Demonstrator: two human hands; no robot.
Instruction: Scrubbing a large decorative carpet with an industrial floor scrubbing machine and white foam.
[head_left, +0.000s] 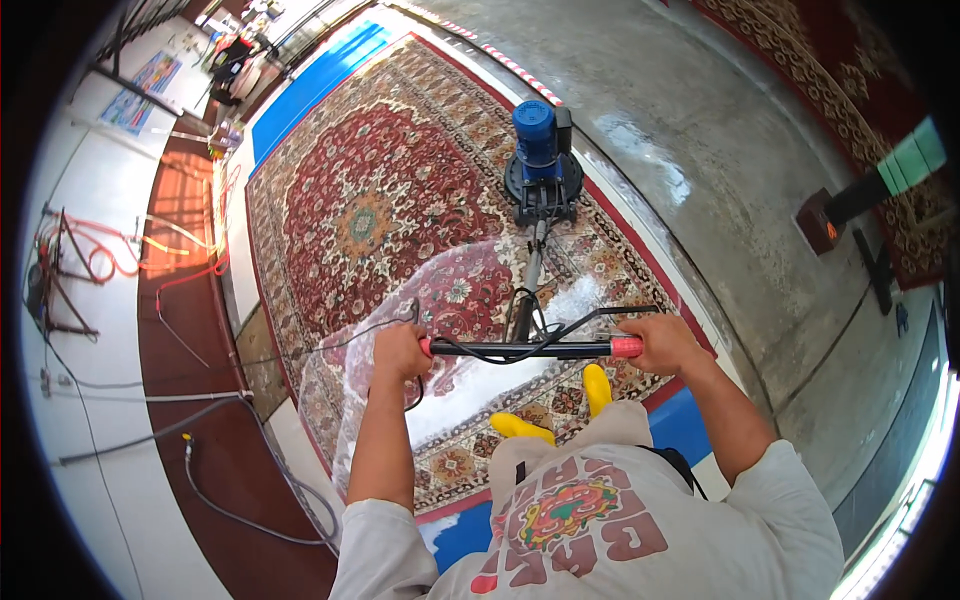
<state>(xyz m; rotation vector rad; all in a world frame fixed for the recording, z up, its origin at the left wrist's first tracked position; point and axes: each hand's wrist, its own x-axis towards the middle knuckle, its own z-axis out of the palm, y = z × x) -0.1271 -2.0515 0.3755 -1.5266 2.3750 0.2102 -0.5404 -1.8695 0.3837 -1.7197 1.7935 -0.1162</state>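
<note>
My left hand (400, 351) grips the left end of a black handlebar (517, 349) with red grips. At its other end, my right hand (664, 341) is closed around the right grip. From the bar a pole runs forward to a rotary floor scrubber (540, 161) with a blue motor and a round black base, which rests on the right part of a red patterned carpet (364, 225). White foam (465, 401) lies across the carpet's near part, with a thinner soapy film beyond it. A black power cable (495, 356) loops around the bar and trails left.
Yellow boots (525, 429) on my feet stand on the carpet's near edge. Hoses (255, 517) lie along the red-brown strip at left, near an orange hose (112, 240). Wet concrete (637, 150) extends at right, with another carpet (810, 67) and a dark post (855, 195).
</note>
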